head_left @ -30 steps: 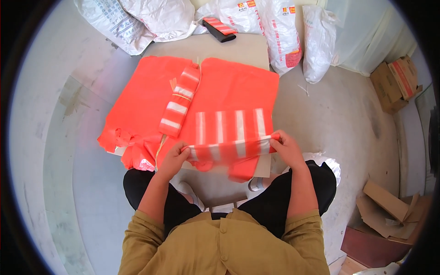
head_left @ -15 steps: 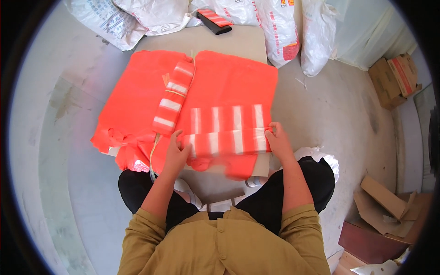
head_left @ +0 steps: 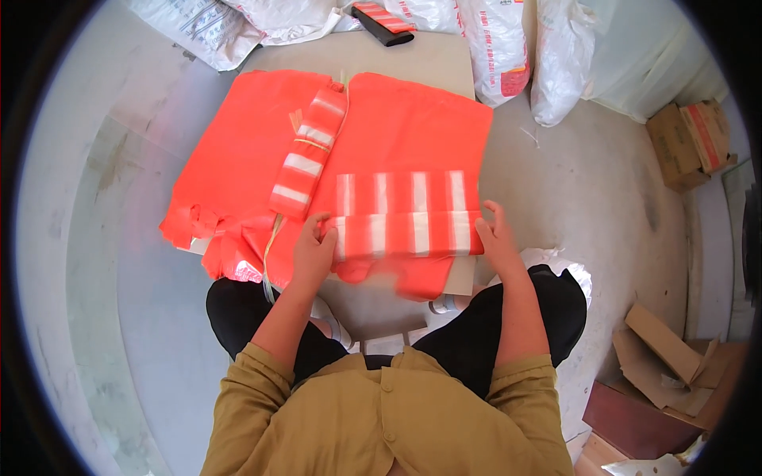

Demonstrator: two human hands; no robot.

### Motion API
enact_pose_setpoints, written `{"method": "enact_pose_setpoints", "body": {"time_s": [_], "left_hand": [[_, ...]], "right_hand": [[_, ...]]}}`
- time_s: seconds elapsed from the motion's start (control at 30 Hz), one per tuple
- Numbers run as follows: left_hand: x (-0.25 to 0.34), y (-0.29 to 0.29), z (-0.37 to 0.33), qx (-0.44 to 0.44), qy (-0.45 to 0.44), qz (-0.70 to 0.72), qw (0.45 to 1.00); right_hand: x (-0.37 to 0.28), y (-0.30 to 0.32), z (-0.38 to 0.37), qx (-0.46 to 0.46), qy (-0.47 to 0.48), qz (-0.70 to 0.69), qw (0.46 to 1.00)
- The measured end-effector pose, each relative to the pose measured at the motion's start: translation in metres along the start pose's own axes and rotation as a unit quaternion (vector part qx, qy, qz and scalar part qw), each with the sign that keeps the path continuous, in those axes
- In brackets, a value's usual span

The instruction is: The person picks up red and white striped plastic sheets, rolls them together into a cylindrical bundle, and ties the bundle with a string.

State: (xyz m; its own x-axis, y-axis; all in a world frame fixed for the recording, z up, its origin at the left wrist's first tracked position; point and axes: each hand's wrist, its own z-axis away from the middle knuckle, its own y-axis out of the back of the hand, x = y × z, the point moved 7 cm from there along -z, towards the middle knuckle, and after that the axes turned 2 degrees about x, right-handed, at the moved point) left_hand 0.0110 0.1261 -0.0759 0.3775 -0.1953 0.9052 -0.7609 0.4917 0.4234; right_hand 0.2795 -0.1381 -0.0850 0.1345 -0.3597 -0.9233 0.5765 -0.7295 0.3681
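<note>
On a stack of thin, bright orange plastic sheets (head_left: 421, 119) lies a folded orange sheet with white stripes (head_left: 399, 236). My left hand (head_left: 313, 254) grips its left end, fingers and thumb bent at the edge. At the right end, my right hand (head_left: 502, 246) has its thumb against the edge and its index finger raised; its other fingers are partly hidden. Loose orange flaps (head_left: 429, 278) hang toward me below the fold, slightly blurred. Left of it lies a rolled striped orange bundle (head_left: 303, 164) tied with a yellowish band.
Another orange stack (head_left: 238, 143) lies on the left, its near edge crumpled. Both stacks rest on a beige board (head_left: 436, 51). Beyond are stuffed white sacks (head_left: 496, 55) and a black roll with a striped orange piece (head_left: 385, 24). Cardboard boxes (head_left: 686, 147) stand at right.
The whole view has shifted slightly, moving the stacks up and right in the picture. Both hands remain at the ends of the striped fold; the right index finger now stands more raised.
</note>
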Motion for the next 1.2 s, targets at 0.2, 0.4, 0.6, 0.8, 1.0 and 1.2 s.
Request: {"method": "enact_pose_setpoints", "body": {"time_s": [0.2,0.4,0.6,0.8,1.0,1.2], "left_hand": [[0.005,-0.005,0.007,0.021,0.000,-0.007,1.000],[0.000,-0.007,-0.001,0.042,-0.074,-0.004,0.996],[-0.002,0.001,-0.001,-0.007,0.044,-0.018,0.999],[-0.037,0.023,0.021,0.026,0.084,0.149,0.985],[-0.035,0.017,0.041,0.010,0.114,0.114,0.987],[-0.033,0.009,0.042,-0.007,0.116,0.106,0.988]], "right_hand": [[0.009,0.010,0.026,-0.028,-0.015,0.041,0.999],[0.016,0.001,0.024,-0.020,-0.058,-0.016,0.998],[0.016,0.006,0.023,-0.011,-0.037,-0.068,0.997],[0.023,0.015,0.023,0.003,-0.070,-0.086,0.994],[0.034,0.017,0.022,-0.021,-0.074,-0.078,0.994],[0.030,0.011,0.026,-0.043,-0.111,-0.121,0.986]]}}
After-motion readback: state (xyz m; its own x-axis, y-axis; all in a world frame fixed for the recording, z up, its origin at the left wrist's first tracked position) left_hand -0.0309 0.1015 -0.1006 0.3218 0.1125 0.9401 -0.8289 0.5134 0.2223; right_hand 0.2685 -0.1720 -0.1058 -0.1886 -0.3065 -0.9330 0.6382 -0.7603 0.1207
